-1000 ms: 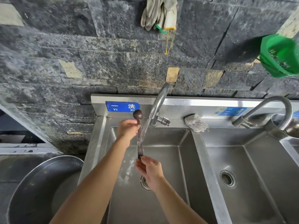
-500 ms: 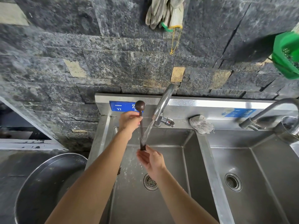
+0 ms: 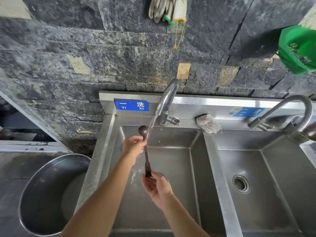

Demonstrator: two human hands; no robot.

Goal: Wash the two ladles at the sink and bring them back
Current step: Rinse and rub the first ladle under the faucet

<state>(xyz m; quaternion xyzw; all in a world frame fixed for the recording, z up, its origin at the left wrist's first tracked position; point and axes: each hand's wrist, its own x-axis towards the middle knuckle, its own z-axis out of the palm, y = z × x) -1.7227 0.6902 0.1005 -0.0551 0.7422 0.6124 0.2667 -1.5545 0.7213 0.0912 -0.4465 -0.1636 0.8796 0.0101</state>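
Observation:
A small dark ladle (image 3: 146,161) stands upright over the left sink basin (image 3: 171,139), its round bowl at the top and its flat handle end at the bottom. My left hand (image 3: 133,146) is closed around the upper stem just below the bowl. My right hand (image 3: 156,185) pinches the flat bottom end of the handle. Water runs from the left faucet (image 3: 166,101) onto the ladle near my left hand. Only one ladle can be seen.
A second basin (image 3: 256,151) with its own curved faucet (image 3: 290,108) lies to the right. A scouring cloth (image 3: 207,124) sits on the sink ledge. A large steel bowl (image 3: 42,194) stands at the left. Gloves (image 3: 167,9) and a green strainer (image 3: 299,48) hang on the stone wall.
The view has shifted slightly. My left hand and the ladle's bowl have come down under the water stream; my right hand keeps hold of the handle's lower end.

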